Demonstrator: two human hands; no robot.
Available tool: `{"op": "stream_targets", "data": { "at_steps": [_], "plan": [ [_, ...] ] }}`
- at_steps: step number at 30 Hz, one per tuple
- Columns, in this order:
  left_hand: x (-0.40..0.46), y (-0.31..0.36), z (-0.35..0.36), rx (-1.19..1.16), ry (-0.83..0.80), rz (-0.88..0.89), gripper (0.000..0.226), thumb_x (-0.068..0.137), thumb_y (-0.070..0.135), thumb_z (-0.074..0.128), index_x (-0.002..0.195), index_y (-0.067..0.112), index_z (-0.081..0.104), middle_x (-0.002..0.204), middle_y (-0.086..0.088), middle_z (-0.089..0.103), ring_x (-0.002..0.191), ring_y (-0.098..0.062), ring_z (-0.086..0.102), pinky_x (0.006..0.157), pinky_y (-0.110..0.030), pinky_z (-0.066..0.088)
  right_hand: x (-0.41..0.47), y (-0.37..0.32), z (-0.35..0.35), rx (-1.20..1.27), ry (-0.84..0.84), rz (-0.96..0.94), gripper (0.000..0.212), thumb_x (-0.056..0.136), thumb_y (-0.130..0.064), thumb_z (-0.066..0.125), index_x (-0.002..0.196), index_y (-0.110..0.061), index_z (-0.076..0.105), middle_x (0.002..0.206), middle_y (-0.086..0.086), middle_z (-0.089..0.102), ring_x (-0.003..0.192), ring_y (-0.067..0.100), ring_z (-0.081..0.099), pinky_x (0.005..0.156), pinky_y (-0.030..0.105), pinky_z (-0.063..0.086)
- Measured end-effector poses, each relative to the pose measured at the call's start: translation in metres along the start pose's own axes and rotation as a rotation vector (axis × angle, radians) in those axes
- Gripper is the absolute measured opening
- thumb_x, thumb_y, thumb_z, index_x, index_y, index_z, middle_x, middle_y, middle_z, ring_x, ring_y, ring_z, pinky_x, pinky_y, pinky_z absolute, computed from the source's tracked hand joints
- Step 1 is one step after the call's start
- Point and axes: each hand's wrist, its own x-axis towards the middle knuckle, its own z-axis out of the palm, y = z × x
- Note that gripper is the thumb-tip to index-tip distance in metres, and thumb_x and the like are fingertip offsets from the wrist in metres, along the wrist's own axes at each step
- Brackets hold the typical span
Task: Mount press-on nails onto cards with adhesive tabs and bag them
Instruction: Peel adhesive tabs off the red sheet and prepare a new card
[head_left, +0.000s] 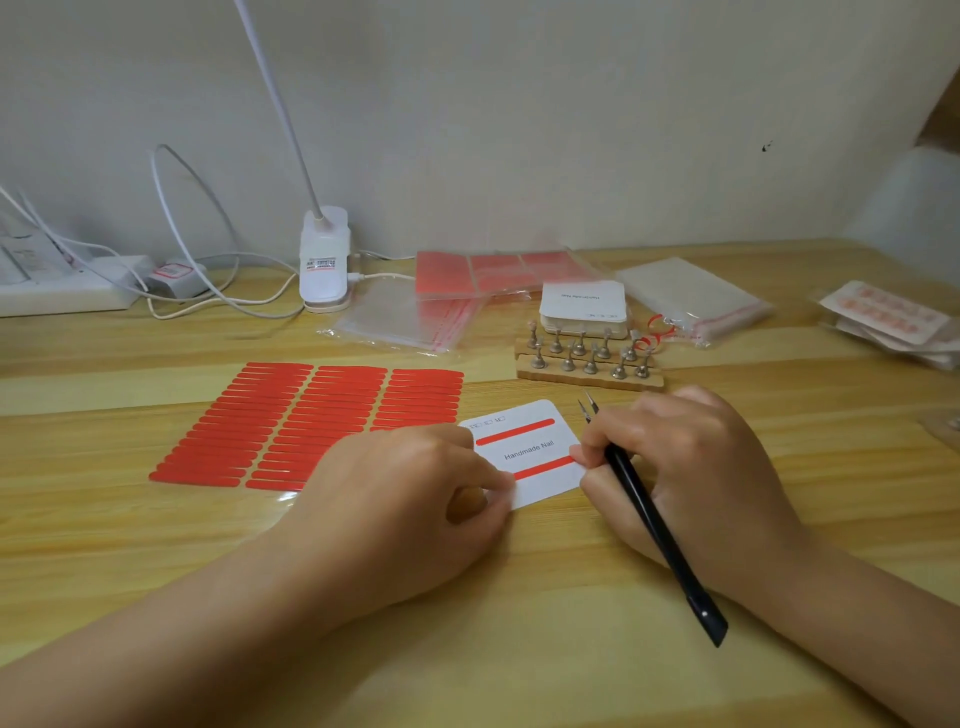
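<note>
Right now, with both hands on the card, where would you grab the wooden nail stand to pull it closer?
Take the nail stand by its bare right end, pinching the wooden base across its front and back edges. Come from the right: the metal pegs crowd the top, the card stack sits close behind, and the right hand, holding tweezers, is nearest.

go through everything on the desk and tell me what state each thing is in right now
Card: flat on the desk, two red strips stuck across it.
Left hand: pinches the card's lower left edge.
Right hand: holds the tweezers, fingertip at the lower strip's end.
Tab sheet: flat, three columns of red strips.
Nail stand: pegs upright, whether they carry nails is unclear.
Card stack: neatly piled.
Bags: lying flat.
</note>
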Motion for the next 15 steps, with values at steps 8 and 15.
{"op": "stream_targets", "data": {
  "at_steps": [8, 15],
  "plan": [
    [-0.005, -0.004, -0.004, 0.016, 0.033, 0.051, 0.011, 0.069, 0.038, 0.063, 0.064, 0.033, 0.07, 0.054, 0.018, 0.043, 0.047, -0.009, 0.046, 0.03, -0.023, 0.033, 0.0, -0.001, 0.0, -0.003, 0.014, -0.019, 0.008, 0.068, -0.017, 0.059, 0.063, -0.015, 0.064, 0.047, -0.001, 0.05, 0.044, 0.018, 0.044, 0.053, 0.034, 0.042],
    [-0.001, 0.008, -0.001, 0.014, -0.024, 0.056, 0.029, 0.077, 0.051, 0.049, 0.084, 0.034, 0.072, 0.067, 0.012, 0.058, 0.046, -0.01, 0.055, 0.033, -0.021, 0.036, 0.0, -0.003, -0.001, -0.011, 0.019, -0.057, 0.015, 0.069, -0.021, 0.05, 0.062, -0.015, 0.062, 0.049, 0.0, 0.049, 0.046, 0.019, 0.046, 0.054, 0.032, 0.041]
  ]
}}
